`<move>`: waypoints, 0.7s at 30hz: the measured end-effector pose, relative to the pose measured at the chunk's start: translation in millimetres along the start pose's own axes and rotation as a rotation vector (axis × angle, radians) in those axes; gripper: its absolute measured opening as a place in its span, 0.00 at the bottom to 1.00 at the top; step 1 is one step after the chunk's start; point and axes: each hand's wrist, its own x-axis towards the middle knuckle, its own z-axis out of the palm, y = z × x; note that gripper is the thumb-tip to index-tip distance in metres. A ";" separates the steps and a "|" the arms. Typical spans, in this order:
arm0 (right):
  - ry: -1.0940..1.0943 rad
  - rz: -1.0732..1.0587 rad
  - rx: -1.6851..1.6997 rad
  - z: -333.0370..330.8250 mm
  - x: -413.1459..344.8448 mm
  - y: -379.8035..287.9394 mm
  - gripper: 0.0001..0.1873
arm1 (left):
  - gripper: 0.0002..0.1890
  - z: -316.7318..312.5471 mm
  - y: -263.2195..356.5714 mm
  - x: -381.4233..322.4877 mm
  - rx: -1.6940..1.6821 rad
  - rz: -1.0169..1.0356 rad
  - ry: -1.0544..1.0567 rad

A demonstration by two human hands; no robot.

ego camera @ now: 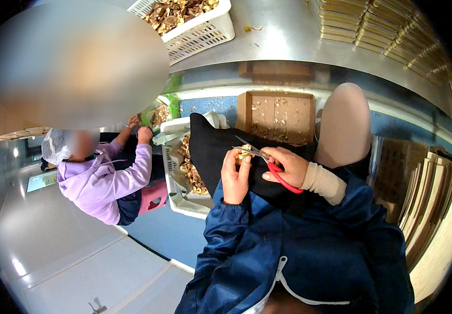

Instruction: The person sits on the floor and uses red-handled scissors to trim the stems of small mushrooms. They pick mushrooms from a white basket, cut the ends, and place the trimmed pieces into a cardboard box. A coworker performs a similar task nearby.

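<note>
My left hand (235,179) pinches a small pale-brown mushroom piece (244,155) between thumb and fingers above my lap. Scissors with red handles (291,187) are in my right hand (290,165). Their blades point left and lie parted at the mushroom piece; whether they touch it I cannot tell. Beyond my lap a shallow cardboard box (284,112) holds scattered scraps. To the left of my legs stands a white plastic basket (188,210), lined with sheeting and containing many mushroom pieces (193,174).
A co-worker in a lilac hoodie (100,184) sits at left on a pink stool (153,199). Past my knees runs a metal table (277,43), bearing another mushroom-filled white basket (202,39) and stacked trays (371,35). Cardboard sheets (426,196) stand at right.
</note>
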 end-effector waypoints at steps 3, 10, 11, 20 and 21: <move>0.016 0.003 0.009 0.6 -0.9 -1.9 0.29 | 0.11 1.4 4.4 -3.3 0.143 0.055 0.024; -0.060 0.106 0.247 -2.8 0.9 -5.4 0.28 | 0.10 7.1 2.3 -7.5 0.090 0.059 0.051; -0.045 0.098 0.242 -1.8 0.2 -3.2 0.28 | 0.10 7.8 3.2 -7.7 -0.118 -0.022 0.044; -0.133 0.212 0.349 -1.7 -2.7 2.6 0.27 | 0.10 1.7 5.2 -2.4 -0.637 -0.375 -0.110; -0.161 0.244 0.411 -2.1 -2.2 3.4 0.28 | 0.10 1.9 4.1 -2.2 -0.590 -0.357 -0.098</move>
